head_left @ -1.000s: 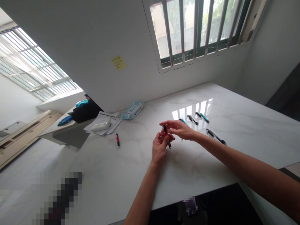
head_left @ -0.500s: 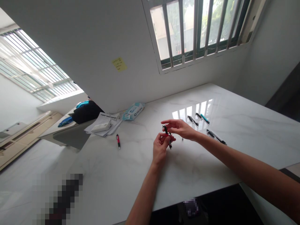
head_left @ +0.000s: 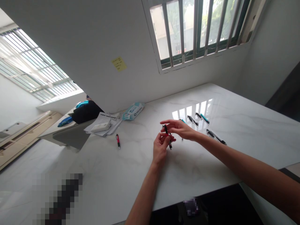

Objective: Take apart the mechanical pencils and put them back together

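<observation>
My left hand [head_left: 160,149] is closed around a red-and-black pen [head_left: 166,128], which stands tilted above the tabletop. At the pen's upper end is my right hand [head_left: 180,128], its thumb and fingers closed about it; the exact contact is partly hidden. A matching red-and-black pen [head_left: 118,141] lies on the table to the left. Just behind my right hand a teal pen [head_left: 182,121] shows in part. Farther right are a black-and-clear pen [head_left: 192,120], a teal pen [head_left: 204,118] beside a black one, and more black-and-clear pens [head_left: 216,136].
On the white marbled table [head_left: 112,184], a wet-wipes pack [head_left: 134,111] lies by the wall, near papers [head_left: 103,122] with a white device [head_left: 100,126] on top. A yellow note [head_left: 119,64] sticks to the wall. A barred window [head_left: 197,31] is above.
My right hand has shifted slightly, and the teal pen behind it now shows. My left hand stays in place with the pen.
</observation>
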Tool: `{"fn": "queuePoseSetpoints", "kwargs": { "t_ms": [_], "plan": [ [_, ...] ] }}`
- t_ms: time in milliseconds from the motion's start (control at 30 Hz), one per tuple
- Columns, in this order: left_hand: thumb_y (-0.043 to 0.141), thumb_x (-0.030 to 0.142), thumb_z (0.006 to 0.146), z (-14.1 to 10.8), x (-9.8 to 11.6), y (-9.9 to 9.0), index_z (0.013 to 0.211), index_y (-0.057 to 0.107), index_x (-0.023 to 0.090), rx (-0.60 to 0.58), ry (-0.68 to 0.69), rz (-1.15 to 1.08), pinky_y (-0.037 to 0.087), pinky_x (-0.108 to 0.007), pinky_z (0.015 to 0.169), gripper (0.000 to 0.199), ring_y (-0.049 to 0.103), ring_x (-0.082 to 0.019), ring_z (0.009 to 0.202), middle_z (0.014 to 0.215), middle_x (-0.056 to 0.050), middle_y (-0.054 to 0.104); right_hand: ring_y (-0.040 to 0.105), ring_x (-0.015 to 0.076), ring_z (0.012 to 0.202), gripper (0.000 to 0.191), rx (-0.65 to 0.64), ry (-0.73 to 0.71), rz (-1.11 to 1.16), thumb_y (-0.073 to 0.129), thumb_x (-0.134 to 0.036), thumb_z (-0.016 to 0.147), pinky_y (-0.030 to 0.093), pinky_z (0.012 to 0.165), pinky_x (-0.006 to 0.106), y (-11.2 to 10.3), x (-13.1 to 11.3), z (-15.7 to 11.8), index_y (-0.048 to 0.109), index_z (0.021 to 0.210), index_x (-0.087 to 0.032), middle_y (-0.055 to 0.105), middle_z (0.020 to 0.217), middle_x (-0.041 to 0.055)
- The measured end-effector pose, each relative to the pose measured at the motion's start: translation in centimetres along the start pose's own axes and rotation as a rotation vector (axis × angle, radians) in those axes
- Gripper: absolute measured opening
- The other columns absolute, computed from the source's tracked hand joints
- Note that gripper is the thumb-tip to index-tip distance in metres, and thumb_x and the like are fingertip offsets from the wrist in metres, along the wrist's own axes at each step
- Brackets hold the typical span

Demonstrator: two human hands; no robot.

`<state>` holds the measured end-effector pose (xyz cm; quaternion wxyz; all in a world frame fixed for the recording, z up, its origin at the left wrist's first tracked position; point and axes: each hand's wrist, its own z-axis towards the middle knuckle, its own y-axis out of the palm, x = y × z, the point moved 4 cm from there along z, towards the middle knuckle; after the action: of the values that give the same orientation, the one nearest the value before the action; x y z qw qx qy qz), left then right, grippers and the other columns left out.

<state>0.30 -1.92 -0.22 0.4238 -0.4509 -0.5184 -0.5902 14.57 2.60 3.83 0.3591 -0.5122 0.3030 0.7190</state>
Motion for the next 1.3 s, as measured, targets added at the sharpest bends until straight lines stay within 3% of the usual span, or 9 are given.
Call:
{"fn": "queuePoseSetpoints", "kwargs": {
  "t_ms": [133, 267, 467, 600, 833, 1000, 1100, 1200, 1300],
  "plan": [
    [0.083, 0.045, 0.083, -0.1, 0.1, 0.1, 0.095, 0.061, 0.018, -0.003, -0.008, 0.008, 0.058, -0.035, 0.084, 0.037, 0.077, -0.022, 0.085, 0.091, -0.005, 0.077, 0.070, 0.0214, 0.108, 0.047, 0.070, -0.038, -0.074, 0.073, -0.027, 0.087, 0.058, 0.095, 0.039, -0.3, -0.2, 0.0, 0.066, 0.133, -0.022, 0.074, 0.114, 0.0092],
    [0.085, 0.044, 0.081, -0.1, 0.1, 0.1, 0.093, 0.059, 0.019, 0.011, -0.015, -0.004, 0.058, -0.035, 0.083, 0.038, 0.077, -0.021, 0.082, 0.089, -0.004, 0.077, 0.072, 0.0201, 0.101, 0.040, 0.035, -0.007, -0.019, 0.066, -0.026, 0.092, 0.059, 0.090, 0.038, -0.2, -0.3, 0.0, 0.065, 0.132, -0.020, 0.076, 0.111, 0.0093],
    [0.085, 0.046, 0.081, -0.1, 0.2, 0.2, 0.095, 0.061, 0.018, 0.008, -0.021, -0.018, 0.057, -0.034, 0.083, 0.040, 0.076, -0.020, 0.083, 0.089, -0.004, 0.076, 0.072, 0.0199, 0.097, 0.040, 0.099, -0.023, -0.092, 0.077, -0.029, 0.086, 0.058, 0.089, 0.035, -0.5, 0.0, 0.0, 0.068, 0.124, -0.019, 0.076, 0.103, 0.0072],
    [0.086, 0.047, 0.080, -0.2, 0.3, 0.2, 0.097, 0.061, 0.018, 0.013, -0.038, -0.032, 0.056, -0.034, 0.084, 0.042, 0.076, -0.021, 0.083, 0.091, -0.005, 0.077, 0.073, 0.0209, 0.100, 0.035, 0.085, -0.018, 0.001, 0.073, -0.029, 0.090, 0.059, 0.084, 0.034, -0.5, 0.3, 0.1, 0.066, 0.123, -0.020, 0.077, 0.109, 0.0087],
    [0.086, 0.044, 0.080, -0.5, 0.2, 0.7, 0.096, 0.061, 0.019, -0.041, -0.092, -0.020, 0.053, -0.035, 0.087, 0.039, 0.075, -0.021, 0.085, 0.093, -0.006, 0.077, 0.073, 0.0193, 0.091, 0.043, 0.201, -0.043, 0.015, 0.085, -0.031, 0.079, 0.059, 0.080, 0.031, -1.1, -1.4, -0.1, 0.070, 0.118, -0.021, 0.078, 0.098, 0.0054],
    [0.085, 0.042, 0.080, -0.6, -0.1, 0.9, 0.098, 0.064, 0.018, -0.064, -0.127, -0.015, 0.052, -0.033, 0.085, 0.037, 0.074, -0.020, 0.085, 0.096, -0.007, 0.076, 0.074, 0.0229, 0.101, 0.051, 0.257, -0.094, 0.056, 0.086, -0.038, 0.079, 0.058, 0.090, 0.038, -2.0, -2.4, -0.2, 0.068, 0.124, -0.021, 0.080, 0.107, 0.0092],
    [0.085, 0.042, 0.079, -0.5, -0.1, 0.9, 0.099, 0.065, 0.018, -0.063, -0.133, -0.017, 0.052, -0.032, 0.083, 0.037, 0.074, -0.020, 0.084, 0.096, -0.006, 0.075, 0.074, 0.0212, 0.099, 0.053, 0.338, -0.132, 0.058, 0.085, -0.042, 0.080, 0.058, 0.087, 0.035, -3.0, -2.4, -0.1, 0.066, 0.125, -0.023, 0.080, 0.108, 0.0085],
    [0.085, 0.042, 0.079, -0.5, 0.0, 0.8, 0.100, 0.064, 0.019, -0.049, -0.133, -0.023, 0.051, -0.030, 0.079, 0.037, 0.073, -0.019, 0.083, 0.095, -0.005, 0.074, 0.073, 0.0186, 0.090, 0.042, 0.386, -0.115, -0.030, 0.077, -0.043, 0.086, 0.057, 0.077, 0.030, -3.6, -2.4, -0.2, 0.065, 0.122, -0.024, 0.077, 0.105, 0.0063],
    [0.082, 0.041, 0.080, -0.3, 0.0, 0.6, 0.101, 0.064, 0.019, -0.004, -0.127, -0.018, 0.048, -0.026, 0.071, 0.035, 0.068, -0.014, 0.075, 0.092, -0.004, 0.072, 0.071, 0.0154, 0.076, 0.041, 0.396, -0.064, -0.356, 0.069, -0.031, 0.089, 0.053, 0.066, 0.027, -4.0, -2.6, -0.5, 0.063, 0.129, -0.027, 0.074, 0.100, 0.0030]
  ]
}}
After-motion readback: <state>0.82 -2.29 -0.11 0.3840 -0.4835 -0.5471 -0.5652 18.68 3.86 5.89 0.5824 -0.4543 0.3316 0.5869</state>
